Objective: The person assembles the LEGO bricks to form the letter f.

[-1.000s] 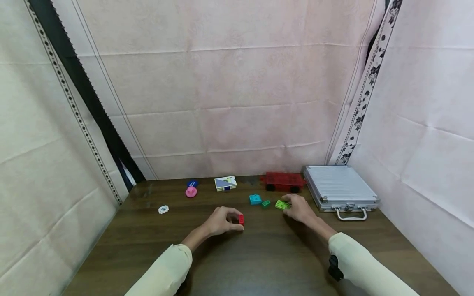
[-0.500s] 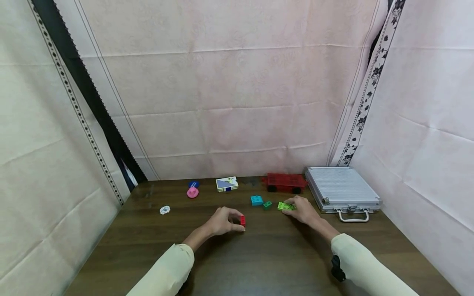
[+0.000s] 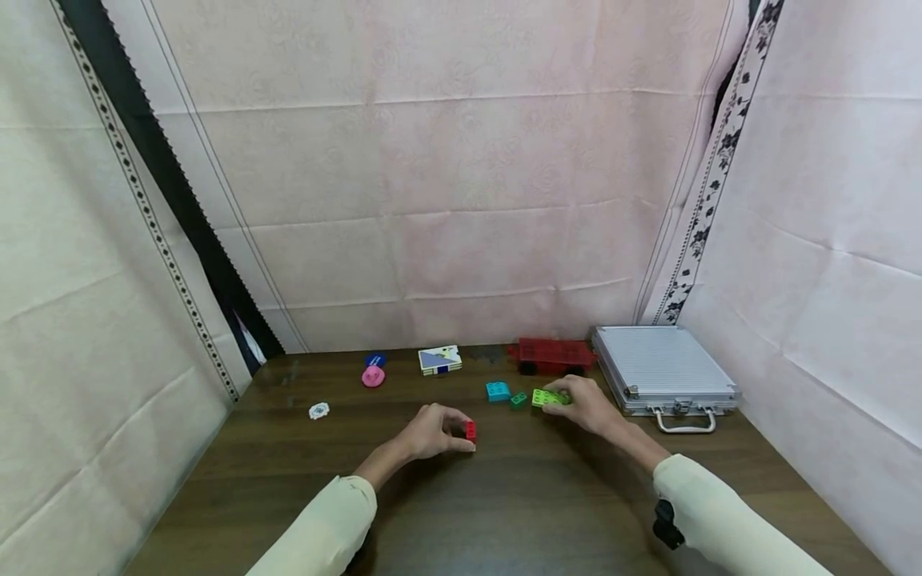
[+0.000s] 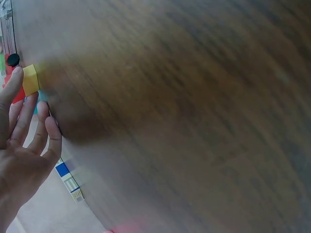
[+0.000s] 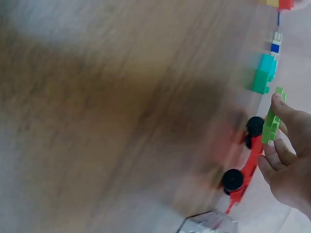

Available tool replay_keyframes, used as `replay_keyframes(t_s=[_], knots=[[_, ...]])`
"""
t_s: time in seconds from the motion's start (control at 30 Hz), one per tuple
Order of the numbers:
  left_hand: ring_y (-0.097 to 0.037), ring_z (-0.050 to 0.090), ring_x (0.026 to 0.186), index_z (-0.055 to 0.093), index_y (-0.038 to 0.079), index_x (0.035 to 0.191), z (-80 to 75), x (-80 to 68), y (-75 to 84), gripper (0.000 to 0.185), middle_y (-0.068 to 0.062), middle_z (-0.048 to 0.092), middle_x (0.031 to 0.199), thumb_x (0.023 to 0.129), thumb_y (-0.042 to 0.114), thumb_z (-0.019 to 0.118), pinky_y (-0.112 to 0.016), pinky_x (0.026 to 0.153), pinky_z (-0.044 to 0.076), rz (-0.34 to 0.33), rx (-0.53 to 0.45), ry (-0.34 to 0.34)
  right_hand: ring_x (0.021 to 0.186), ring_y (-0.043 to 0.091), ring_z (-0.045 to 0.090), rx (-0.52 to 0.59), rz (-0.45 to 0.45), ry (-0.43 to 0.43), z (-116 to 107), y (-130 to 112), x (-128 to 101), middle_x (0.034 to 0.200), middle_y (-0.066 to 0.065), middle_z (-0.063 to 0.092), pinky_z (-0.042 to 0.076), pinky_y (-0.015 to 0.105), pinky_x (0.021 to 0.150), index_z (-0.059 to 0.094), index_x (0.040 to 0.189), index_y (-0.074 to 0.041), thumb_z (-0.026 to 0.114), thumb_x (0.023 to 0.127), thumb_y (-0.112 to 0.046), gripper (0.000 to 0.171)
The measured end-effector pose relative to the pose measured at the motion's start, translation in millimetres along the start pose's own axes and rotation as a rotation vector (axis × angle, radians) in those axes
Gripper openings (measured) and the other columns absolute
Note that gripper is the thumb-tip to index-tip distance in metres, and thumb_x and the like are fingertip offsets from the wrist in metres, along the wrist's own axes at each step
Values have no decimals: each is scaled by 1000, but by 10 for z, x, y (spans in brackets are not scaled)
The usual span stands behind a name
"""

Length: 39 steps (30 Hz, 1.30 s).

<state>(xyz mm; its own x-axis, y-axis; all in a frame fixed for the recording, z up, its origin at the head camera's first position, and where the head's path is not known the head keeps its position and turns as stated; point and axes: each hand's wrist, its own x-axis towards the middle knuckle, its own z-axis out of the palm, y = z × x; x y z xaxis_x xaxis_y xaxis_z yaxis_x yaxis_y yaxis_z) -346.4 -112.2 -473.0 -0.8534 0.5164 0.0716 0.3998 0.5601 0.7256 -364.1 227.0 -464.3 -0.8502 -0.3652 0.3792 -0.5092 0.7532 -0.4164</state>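
Observation:
A red toy brick point(image 3: 471, 431) is pinched between thumb and fingers of my left hand point(image 3: 432, 432), over the middle of the table. In the left wrist view a yellow brick point(image 4: 30, 80) sits against its table-facing side. My right hand point(image 3: 585, 406) pinches a lime green studded brick point(image 3: 547, 398) by its right part, thumb at the near side. The right wrist view has this lime brick point(image 5: 272, 124) between thumb and fingers. Just left of it on the table lie a small dark green brick point(image 3: 519, 399) and a light blue brick point(image 3: 497, 391).
Behind the right hand stands a red toy wagon point(image 3: 553, 355) with black wheels, beside a silver case point(image 3: 663, 368). A small patterned box point(image 3: 439, 360), a pink round piece point(image 3: 372, 376), a blue piece point(image 3: 374, 359) and a white piece point(image 3: 318, 410) lie further left.
My right hand has shifted slightly left with the lime green brick, closer to the dark green one. The left hand with the red brick stays nearly still.

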Motion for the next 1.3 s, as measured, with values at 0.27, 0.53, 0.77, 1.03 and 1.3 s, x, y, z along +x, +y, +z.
replay_keyframes(t_s=[0.27,0.53,0.77,1.03,1.3], knots=[[-11,67,83,77,6,115,7,-9,-4,37,0,76,100,84,23,89,-27,70,56,22,9,14,95,23,67,31,-82,8,-23,-265,40,107,8,73,56,39,78,78,115,-6,85,88,-20,31],[-12,69,87,78,7,113,20,-10,9,33,1,76,100,85,21,89,-34,81,58,17,-7,7,99,21,66,49,-129,-36,67,-546,93,110,7,73,56,39,81,77,119,-5,83,91,-21,33],[-8,68,85,79,10,109,20,2,-8,29,4,76,96,84,22,89,-32,79,57,31,21,17,98,18,64,71,-151,-94,198,-811,139,110,6,69,56,34,81,77,121,-9,81,92,-21,31],[-14,70,90,78,10,107,-12,3,2,26,2,76,98,85,21,88,-31,81,57,45,33,0,107,22,65,73,-176,-148,347,-1028,160,117,9,70,57,35,83,77,121,-10,81,92,-21,31],[-12,64,84,76,12,109,-9,4,17,31,3,74,97,83,23,90,-29,75,54,19,40,-3,100,16,64,70,-178,-188,478,-1105,175,114,4,69,53,22,73,77,122,-11,81,93,-21,31]])
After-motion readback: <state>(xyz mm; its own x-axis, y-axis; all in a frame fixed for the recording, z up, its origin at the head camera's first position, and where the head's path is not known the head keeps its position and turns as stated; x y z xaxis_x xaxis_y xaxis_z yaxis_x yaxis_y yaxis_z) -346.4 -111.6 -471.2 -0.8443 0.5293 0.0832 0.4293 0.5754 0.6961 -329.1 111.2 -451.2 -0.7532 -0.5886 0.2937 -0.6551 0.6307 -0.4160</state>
